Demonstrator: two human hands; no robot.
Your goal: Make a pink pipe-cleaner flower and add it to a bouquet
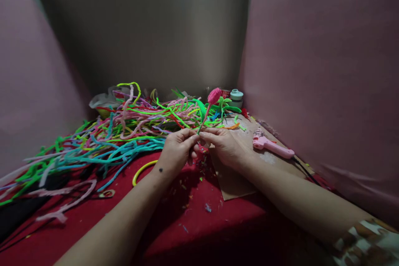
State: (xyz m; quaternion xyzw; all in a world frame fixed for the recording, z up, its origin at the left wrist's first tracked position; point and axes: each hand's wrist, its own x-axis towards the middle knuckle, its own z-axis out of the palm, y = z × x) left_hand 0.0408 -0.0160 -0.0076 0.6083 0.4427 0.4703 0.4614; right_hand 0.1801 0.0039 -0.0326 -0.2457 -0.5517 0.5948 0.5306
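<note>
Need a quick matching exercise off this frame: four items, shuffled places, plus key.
1. pink flower
2. pink tool
3. yellow curved piece
4. pale-topped container

A. lying on cardboard
B. beside the left wrist
C. at the back, near the right-hand pink wall
D. held by the fingers of left hand and right hand

Pairs: 1-D, 2-A, 3-B, 4-C

no lettering, label, brand, number or sign can be read anywhere here.

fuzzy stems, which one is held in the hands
The pink-headed stem, pinched between the left hand and right hand; many others lie heaped on the red cloth.
</note>
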